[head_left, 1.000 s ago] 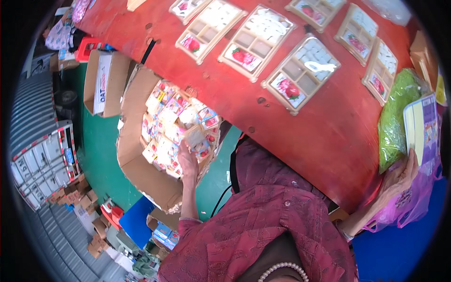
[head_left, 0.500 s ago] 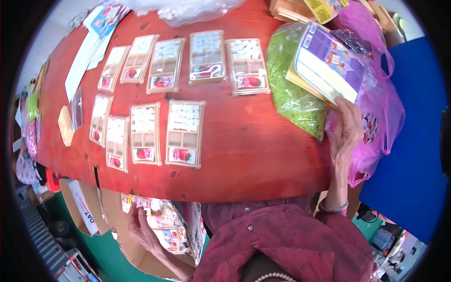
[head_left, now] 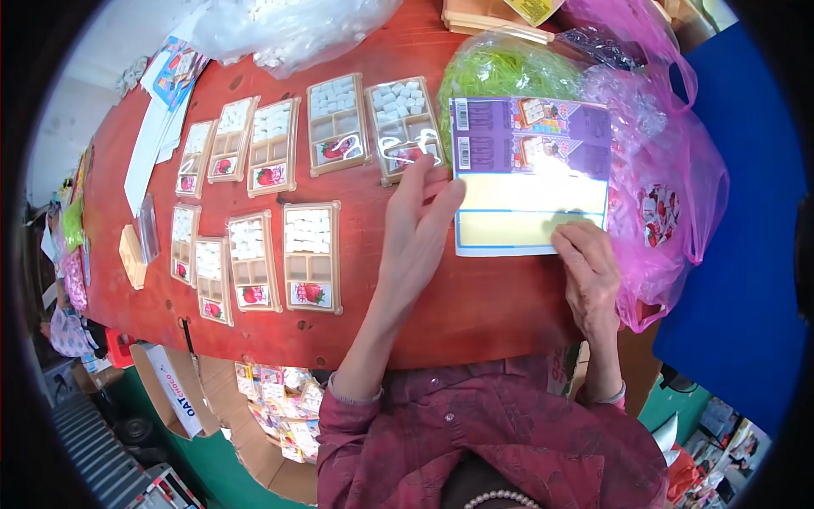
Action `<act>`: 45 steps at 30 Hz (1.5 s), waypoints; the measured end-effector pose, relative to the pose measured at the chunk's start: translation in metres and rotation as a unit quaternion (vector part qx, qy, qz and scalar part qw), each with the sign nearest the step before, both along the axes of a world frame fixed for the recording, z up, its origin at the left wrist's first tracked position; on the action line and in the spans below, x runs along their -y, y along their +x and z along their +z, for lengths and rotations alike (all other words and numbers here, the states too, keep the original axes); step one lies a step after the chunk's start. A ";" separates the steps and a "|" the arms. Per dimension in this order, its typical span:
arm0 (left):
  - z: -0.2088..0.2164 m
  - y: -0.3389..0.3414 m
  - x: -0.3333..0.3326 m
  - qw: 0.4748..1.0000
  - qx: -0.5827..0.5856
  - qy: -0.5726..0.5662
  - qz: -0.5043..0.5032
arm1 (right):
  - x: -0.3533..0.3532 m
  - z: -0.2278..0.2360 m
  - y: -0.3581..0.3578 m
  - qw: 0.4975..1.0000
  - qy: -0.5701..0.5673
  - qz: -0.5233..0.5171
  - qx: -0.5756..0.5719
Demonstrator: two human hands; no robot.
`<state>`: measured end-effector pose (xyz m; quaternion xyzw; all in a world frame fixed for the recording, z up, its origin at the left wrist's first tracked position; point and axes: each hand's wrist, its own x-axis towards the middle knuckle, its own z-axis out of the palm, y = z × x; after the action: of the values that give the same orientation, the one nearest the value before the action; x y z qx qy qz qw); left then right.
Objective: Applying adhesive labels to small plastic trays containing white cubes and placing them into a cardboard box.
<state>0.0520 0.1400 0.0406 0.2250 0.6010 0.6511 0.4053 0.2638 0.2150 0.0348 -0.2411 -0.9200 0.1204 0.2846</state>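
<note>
Both hands flat, fingers spread, nothing gripped: left hand (head_left: 415, 233) & right hand (head_left: 587, 276) pinning purple card sheet (head_left: 530, 174); could slide into nearby tray (head_left: 405, 127).

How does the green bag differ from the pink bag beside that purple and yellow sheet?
The green bag is packed full of shredded green strands, while the pink bag looks loose and crumpled, with small packets showing through. The green bag lies wholly on the red table; the pink bag hangs over its right edge. The sheet covers the green bag's lower part but only meets the pink bag's side. Both are see-through plastic.
</note>
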 end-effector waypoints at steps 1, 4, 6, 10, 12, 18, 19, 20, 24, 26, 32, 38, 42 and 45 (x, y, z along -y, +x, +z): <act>-0.007 -0.002 -0.008 1.000 -0.002 -0.001 -0.002 | 0.001 -0.001 -0.001 1.000 -0.006 0.006 0.004; -0.027 -0.003 -0.016 0.999 -0.005 0.011 -0.040 | 0.004 0.010 -0.007 0.997 -0.068 0.009 0.030; -0.028 -0.003 -0.016 1.000 0.024 0.007 -0.006 | 0.002 0.011 -0.008 0.997 -0.072 0.009 0.026; -0.037 -0.010 -0.012 0.997 0.038 0.039 -0.048 | -0.006 0.020 -0.018 0.994 -0.108 0.020 0.005; -0.025 -0.005 -0.013 0.991 0.113 0.045 -0.053 | -0.010 0.027 -0.027 0.994 -0.109 0.019 -0.003; -0.005 0.008 0.000 0.988 0.124 0.064 -0.067 | -0.013 0.045 -0.063 0.995 -0.024 0.053 -0.083; 0.000 0.011 0.003 0.988 0.126 0.065 -0.068 | -0.013 0.048 -0.068 0.994 -0.011 0.060 -0.086; 0.005 0.013 0.005 0.989 0.104 0.081 -0.072 | -0.012 0.049 -0.071 0.994 0.001 0.069 -0.090; 0.014 0.021 0.008 0.990 -0.027 0.129 -0.048 | -0.008 0.048 -0.074 0.992 -0.012 0.092 -0.088; 0.016 0.022 0.008 0.986 -0.062 0.147 -0.047 | -0.007 0.051 -0.072 0.990 -0.024 0.112 -0.088; 0.014 0.027 0.009 0.972 -0.156 0.174 -0.037 | 0.001 0.061 -0.071 0.993 0.006 0.109 -0.056; 0.013 0.032 0.008 0.957 -0.221 0.189 -0.017 | 0.003 0.062 -0.069 0.994 0.041 0.098 -0.017; 0.016 0.031 0.012 0.964 -0.212 0.156 -0.039 | 0.000 0.061 -0.068 0.994 0.024 0.104 -0.033; 0.012 0.031 0.011 0.961 -0.212 0.176 -0.032 | 0.001 0.066 -0.067 0.992 -0.030 0.114 -0.054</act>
<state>0.0827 0.1290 0.0526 0.4442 0.5418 0.6707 0.2433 0.1967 0.2143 0.1003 -0.1361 -0.9207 0.1924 0.3111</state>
